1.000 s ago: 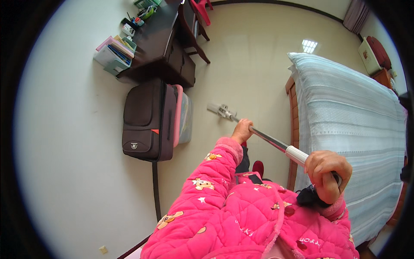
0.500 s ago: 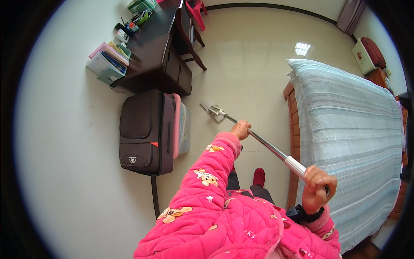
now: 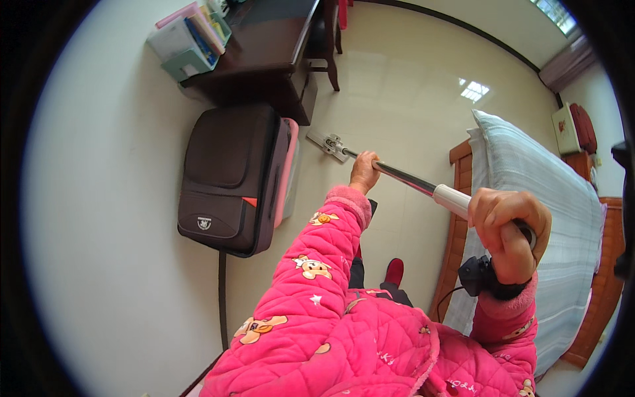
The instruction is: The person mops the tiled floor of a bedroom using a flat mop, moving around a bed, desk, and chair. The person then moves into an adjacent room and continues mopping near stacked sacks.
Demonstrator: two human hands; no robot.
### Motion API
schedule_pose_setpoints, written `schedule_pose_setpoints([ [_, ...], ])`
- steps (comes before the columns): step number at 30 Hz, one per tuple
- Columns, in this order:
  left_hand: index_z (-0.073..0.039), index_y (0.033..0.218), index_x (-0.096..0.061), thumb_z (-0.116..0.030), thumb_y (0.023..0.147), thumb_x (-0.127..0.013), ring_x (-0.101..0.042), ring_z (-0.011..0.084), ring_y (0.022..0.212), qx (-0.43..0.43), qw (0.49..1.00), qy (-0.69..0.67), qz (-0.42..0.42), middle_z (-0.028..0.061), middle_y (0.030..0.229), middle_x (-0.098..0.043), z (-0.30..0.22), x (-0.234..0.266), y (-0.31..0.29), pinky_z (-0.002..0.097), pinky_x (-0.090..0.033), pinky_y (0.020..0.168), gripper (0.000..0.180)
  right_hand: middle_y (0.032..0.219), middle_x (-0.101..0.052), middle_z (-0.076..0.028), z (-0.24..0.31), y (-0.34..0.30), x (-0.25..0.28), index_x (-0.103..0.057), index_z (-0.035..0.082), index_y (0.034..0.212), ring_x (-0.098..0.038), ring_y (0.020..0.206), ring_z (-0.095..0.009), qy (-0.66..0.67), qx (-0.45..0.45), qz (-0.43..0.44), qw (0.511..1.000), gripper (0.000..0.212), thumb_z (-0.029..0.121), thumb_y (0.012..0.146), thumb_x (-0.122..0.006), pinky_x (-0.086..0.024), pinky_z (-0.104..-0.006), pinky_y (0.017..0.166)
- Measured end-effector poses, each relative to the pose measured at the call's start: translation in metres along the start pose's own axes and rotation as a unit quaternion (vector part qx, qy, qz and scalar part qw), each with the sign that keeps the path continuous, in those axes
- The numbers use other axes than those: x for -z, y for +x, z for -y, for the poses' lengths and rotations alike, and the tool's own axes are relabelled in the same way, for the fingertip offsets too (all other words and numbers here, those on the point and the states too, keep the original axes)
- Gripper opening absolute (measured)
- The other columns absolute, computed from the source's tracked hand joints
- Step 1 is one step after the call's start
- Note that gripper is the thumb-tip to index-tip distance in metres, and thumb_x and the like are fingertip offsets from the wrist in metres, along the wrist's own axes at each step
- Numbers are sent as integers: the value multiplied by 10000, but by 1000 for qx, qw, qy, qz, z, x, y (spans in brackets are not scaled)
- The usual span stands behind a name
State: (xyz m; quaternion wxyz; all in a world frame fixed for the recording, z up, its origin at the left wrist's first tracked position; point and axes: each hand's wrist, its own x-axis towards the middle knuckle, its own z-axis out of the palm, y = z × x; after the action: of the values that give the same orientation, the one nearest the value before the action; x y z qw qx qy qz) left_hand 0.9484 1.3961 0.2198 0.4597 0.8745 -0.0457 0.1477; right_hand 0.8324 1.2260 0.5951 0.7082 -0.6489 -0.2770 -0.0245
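- Far left of the left fingers (image 3: 372, 159), farther from the body: pale green file box (image 3: 188, 67) packed with papers, on a dark table (image 3: 271, 40) cut off by the upper edge.
- Left of the same fingers: dark suitcase (image 3: 228, 178), hiding most of a pink-rimmed bin (image 3: 290, 152).
- Just beyond the left fingers, slightly leftward: mop head (image 3: 331, 145) on the floor (image 3: 397, 86), joint too small to make out.
- Left fingers: wrapped tight around the metal mop pole (image 3: 407, 177), tips mostly hidden.
- Nearer the body than those fingers: red shoe (image 3: 395, 271), second one barely showing past the sleeve (image 3: 291, 284).
- Right fingers (image 3: 486, 210): closed around the white grip (image 3: 453, 198), covering much of its upper end.
- Behind the right fingers: bed (image 3: 542, 172), partly blocked by hand and forearm.
- Far right of them: black shapes (image 3: 622, 212), cut off; cannot tell what.
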Motion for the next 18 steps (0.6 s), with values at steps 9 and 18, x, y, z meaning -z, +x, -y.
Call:
schedule_pose_setpoints([
  [9,-50,719,-542,-138,718,-703,-533,325,792,10,1000,-6,-5,116,753,-558,-19,35,-107,386,-439,742,183,507,-472,-67,40,-77,-53,-532,-30,678,-432,431,-158,-4,28,81,996,170,-82,582,-401,-393,-287,442],
  [18,-86,847,-525,-43,717,-607,-559,338,829,58,997,-8,44,117,808,-588,-70,36,-256,432,-464,723,159,484,-473,-50,97,-226,-53,-551,-16,683,-493,441,-181,-13,37,69,997,157,-57,605,-421,-443,-293,478],
])
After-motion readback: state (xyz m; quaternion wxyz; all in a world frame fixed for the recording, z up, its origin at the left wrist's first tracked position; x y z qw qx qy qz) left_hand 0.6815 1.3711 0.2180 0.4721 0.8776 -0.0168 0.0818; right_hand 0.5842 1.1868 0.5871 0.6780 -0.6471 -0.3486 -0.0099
